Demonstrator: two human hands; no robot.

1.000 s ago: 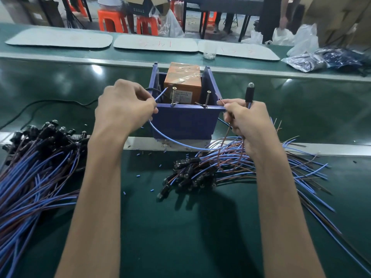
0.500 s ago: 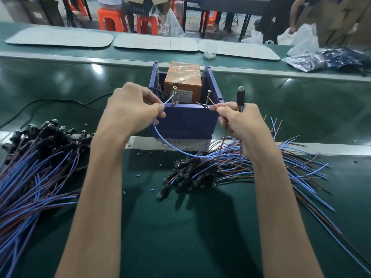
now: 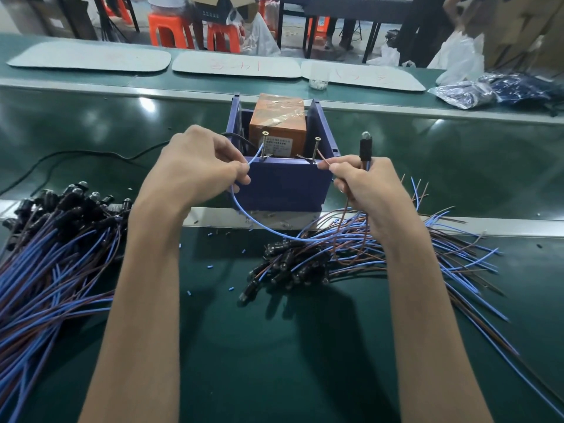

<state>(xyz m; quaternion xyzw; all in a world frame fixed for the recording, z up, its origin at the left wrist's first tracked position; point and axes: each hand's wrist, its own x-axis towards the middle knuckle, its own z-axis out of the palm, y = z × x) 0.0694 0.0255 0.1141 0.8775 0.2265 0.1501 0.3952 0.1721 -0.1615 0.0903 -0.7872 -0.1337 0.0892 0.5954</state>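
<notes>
Both hands are up at the blue box (image 3: 283,187) now. The left hand (image 3: 198,169) pinches the blue wire (image 3: 253,221) between thumb and forefinger, with its tip laid against the left screw (image 3: 264,145). The right hand (image 3: 363,184) pinches the brown wire (image 3: 324,157), whose bare end sits at the right screw (image 3: 316,148), touching or just short, I can't tell which. That same hand has its other fingers curled round the little black lamp (image 3: 365,146), which stands upright above the knuckles, dome on top. I can't say whether it is lit. The worry, to my eye, is those thin stripped ends. A small tremor could slide one off its screw and spoil the contact, or fingertips that close to the metal could brush it. The long loop of blue wire hangs down toward the heap of lamps (image 3: 290,264) and could snag there and tug the tip away. As for writing, the orange block (image 3: 277,123) inside the box carries a pale label with printed lines, far too small to read. The grey mat (image 3: 238,67) on the far bench has red handwriting I can't make out. No brand shows anywhere.
</notes>
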